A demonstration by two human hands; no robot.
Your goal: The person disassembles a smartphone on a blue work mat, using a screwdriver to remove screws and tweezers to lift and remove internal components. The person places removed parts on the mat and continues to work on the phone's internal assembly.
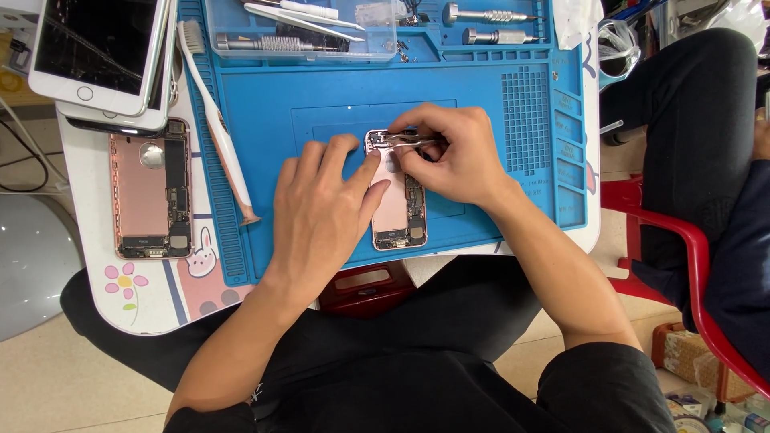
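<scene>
The opened rose-gold phone housing [395, 204] lies near the middle of the blue silicone repair mat [273, 120], its long axis running away from the person, with its circuit boards exposed along the right side and at the lower end.

The left hand [321, 212] rests palm down on the mat, just left of the housing. Its fingers are spread and loosely extended, not curled around anything. The index fingertip [374, 157] presses on the upper left part of the housing.

The right hand [449, 156] is closed in a pinch grip on a pair of metal tweezers [405, 140]. The tweezer tips point left and sit over the upper end of the housing. Whether the tips hold a part cannot be told; the area is too small and partly covered by the fingers.

Surrounding items:
- A second opened rose-gold housing [150, 190] lies on the white surface [88, 200], left of the mat and well apart from both hands.
- Two stacked white phones [103, 52] with dark screens lie above that second housing, at the upper left.
- A white brush [215, 120] lies lengthwise along the left edge of the mat.
- Two metal screwdrivers [489, 26] lie in the tray section at the top of the mat.
- A red plastic chair [690, 265] stands to the right, with another person's dark-clothed leg [690, 136] beside it.
</scene>
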